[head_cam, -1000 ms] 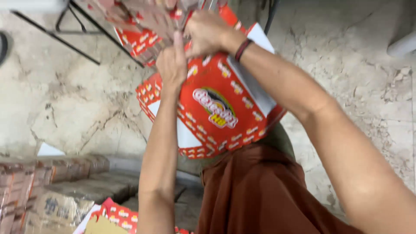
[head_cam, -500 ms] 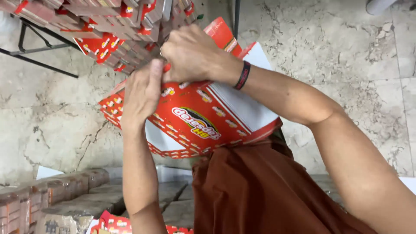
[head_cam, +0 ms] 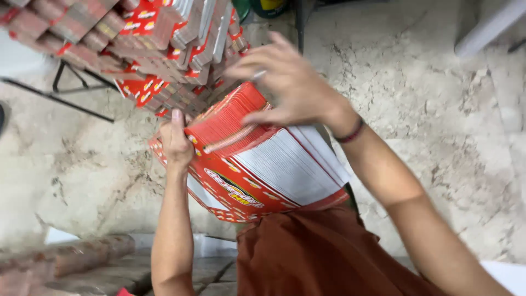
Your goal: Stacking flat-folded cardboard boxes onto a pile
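Note:
A thick stack of flat red and white printed cartons (head_cam: 257,159) rests tilted on my lap, its layered white edges facing right. My left hand (head_cam: 175,143) grips the stack's left side, thumb up along the edge. My right hand (head_cam: 287,87) sits on the top edge of the stack, fingers spread and thumb pressed against the red cartons. A dark band circles my right wrist (head_cam: 350,132). My rust-brown clothing (head_cam: 318,257) fills the lower middle.
A heap of more red flat cartons (head_cam: 142,38) lies at the upper left over a black metal frame (head_cam: 71,93). Brown bundled stacks (head_cam: 66,263) lie at the lower left. The floor is pale mottled stone (head_cam: 438,109).
The view has shifted. The carton stack has tipped so its white layered edges now show, and my right hand has opened its fingers over the top edge.

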